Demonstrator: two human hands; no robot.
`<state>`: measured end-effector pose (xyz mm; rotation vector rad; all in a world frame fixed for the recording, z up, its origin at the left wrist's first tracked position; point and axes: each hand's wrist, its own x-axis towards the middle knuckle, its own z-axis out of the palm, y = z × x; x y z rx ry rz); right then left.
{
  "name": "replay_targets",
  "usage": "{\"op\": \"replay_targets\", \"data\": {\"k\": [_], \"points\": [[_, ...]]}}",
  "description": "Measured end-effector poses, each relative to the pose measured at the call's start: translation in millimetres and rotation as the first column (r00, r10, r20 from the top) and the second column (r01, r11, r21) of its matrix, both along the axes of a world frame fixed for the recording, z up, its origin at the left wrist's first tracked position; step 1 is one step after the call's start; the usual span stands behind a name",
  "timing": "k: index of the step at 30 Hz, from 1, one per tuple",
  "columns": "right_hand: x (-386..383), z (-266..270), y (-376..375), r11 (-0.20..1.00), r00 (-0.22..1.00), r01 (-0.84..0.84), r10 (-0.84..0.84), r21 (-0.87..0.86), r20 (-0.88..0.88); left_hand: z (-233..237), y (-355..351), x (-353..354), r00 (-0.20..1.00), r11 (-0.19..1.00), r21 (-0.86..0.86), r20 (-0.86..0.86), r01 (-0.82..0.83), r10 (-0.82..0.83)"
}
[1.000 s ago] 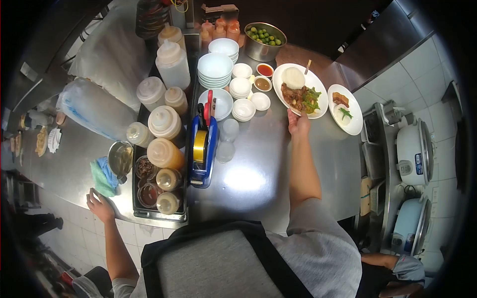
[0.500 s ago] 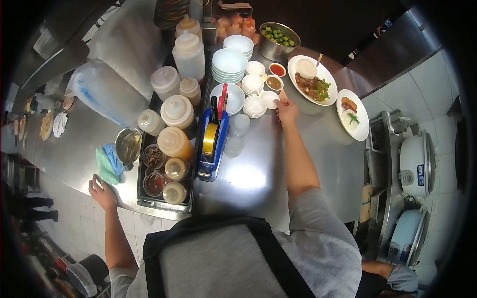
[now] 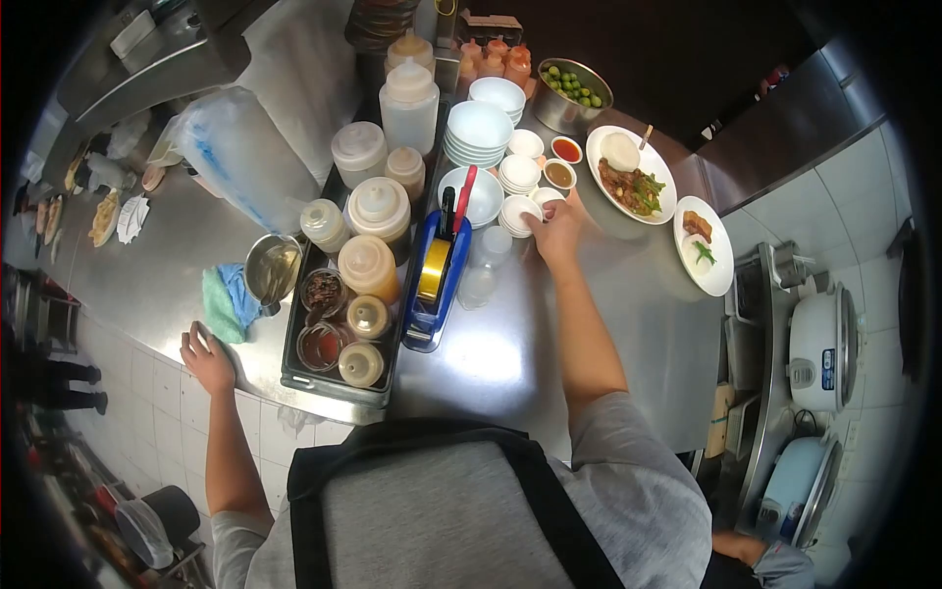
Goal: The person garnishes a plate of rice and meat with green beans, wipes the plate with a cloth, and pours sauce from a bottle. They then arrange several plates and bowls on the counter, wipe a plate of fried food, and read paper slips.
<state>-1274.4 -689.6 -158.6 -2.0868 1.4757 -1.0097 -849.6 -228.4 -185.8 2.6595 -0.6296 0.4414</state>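
Note:
My left hand (image 3: pixel 208 361) lies on the counter's front edge with its fingers spread, holding nothing. Close by are a green and blue cloth (image 3: pixel 228 302) and a metal bowl (image 3: pixel 272 267). My right hand (image 3: pixel 557 236) has thumb and fingers around the near side of a small white sauce cup (image 3: pixel 543 196), beside a stack of sauce cups (image 3: pixel 519 214); the fingers partly hide the cup. Just beyond stand a cup of red sauce (image 3: pixel 566 149) and a cup of brown sauce (image 3: pixel 559 175). Left of this hand are two clear plastic cups (image 3: pixel 477 287) and a blue tape dispenser (image 3: pixel 432 280).
A black tray (image 3: pixel 339 389) holds several squeeze bottles and jars. Pale bowls (image 3: pixel 479 126) are stacked behind the dispenser. On the right lie an oval plate of rice and meat (image 3: pixel 633 201) and a smaller plate (image 3: pixel 721 265). A pot of green limes (image 3: pixel 574 108) stands at the back.
The view has shifted, so the counter items appear farther right. My right hand has moved left towards the stack of sauce cups, and the single cup sits nearer that stack. My left hand stays put.

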Motion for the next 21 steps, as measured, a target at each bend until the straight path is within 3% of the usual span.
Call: {"op": "replay_targets", "data": {"k": [2,5,8,11,13,16,19,21], "points": [[1,-5,-1,0.979,0.997,0.038,-0.052,0.201,0.065,1,-1,-1,1.0,1.0,-0.002,0.004,0.004,-0.004],[6,-1,2,0.991,1.0,0.019,-0.02,-0.134,-0.011,6,-4,-6,1.0,1.0,0.008,-0.019,-0.022,0.022],[2,2,-1,0.908,0.989,0.0,0.063,-0.418,0.137,0,-1,-1,1.0,1.0,0.012,0.021,-0.004,0.004],[-21,6,-13,0.926,0.769,0.375,-0.282,-0.047,0.573,-2,0,1,1.0,1.0,-0.026,0.003,0.001,-0.001],[-59,-38,-45,0.836,0.785,0.542,-0.466,-0.087,0.409,-2,1,1,1.0,1.0,-0.021,0.007,0.002,-0.002],[-95,-86,-79,0.815,0.764,0.494,-0.573,0.302,0.296,0,-1,-1,1.0,0.999,-0.032,0.001,0.005,-0.005],[-84,-46,-62,0.795,0.816,0.548,-0.577,-0.26,-0.046,4,-1,-4,1.0,1.0,-0.014,-0.006,0.009,-0.009],[-56,2,-54,0.812,0.89,0.451,-0.439,-0.371,0.122,4,-1,-3,1.0,1.0,-0.006,-0.005,0.012,-0.012]]}}
